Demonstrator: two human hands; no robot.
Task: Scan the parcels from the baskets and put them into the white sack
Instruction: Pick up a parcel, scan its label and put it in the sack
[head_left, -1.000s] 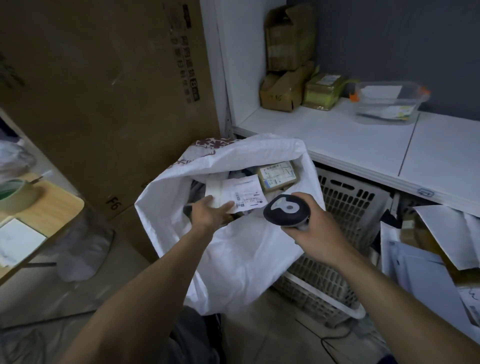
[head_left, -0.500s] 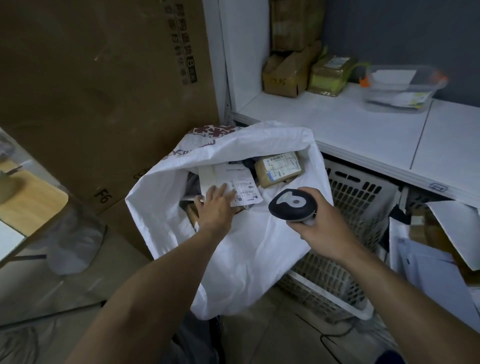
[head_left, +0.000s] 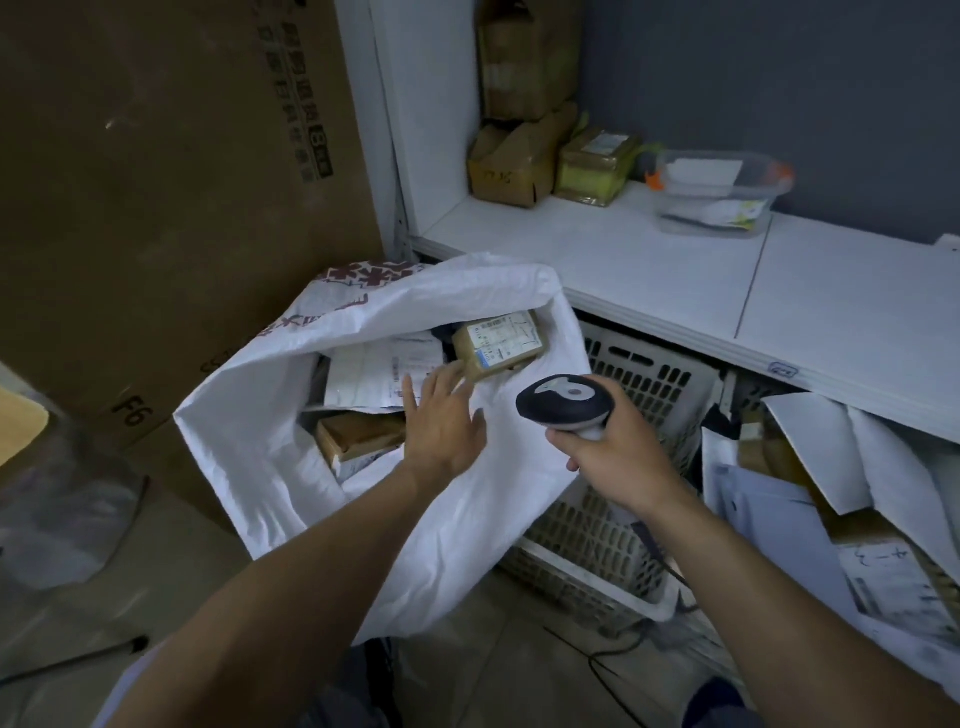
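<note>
Head view: big cardboard box (head_left: 156, 208) at left, white counter (head_left: 649, 270) at right. White sack (head_left: 467, 519) stands open between them, in front of a slotted basket (head_left: 649, 395) under the counter. Parcels in the sack: white mailer (head_left: 379, 369), labelled brown box (head_left: 498, 345), second brown box (head_left: 358, 436) lower down. Over the sack mouth, left hand (head_left: 444, 421), fingers straight and spread, holding nothing; may brush the labelled brown box, too blurred to tell. Beside it, right hand (head_left: 613, 457) wrapped round a scanner (head_left: 563, 405).

Dim, bluish cast; soft blur, edges warped.
</note>
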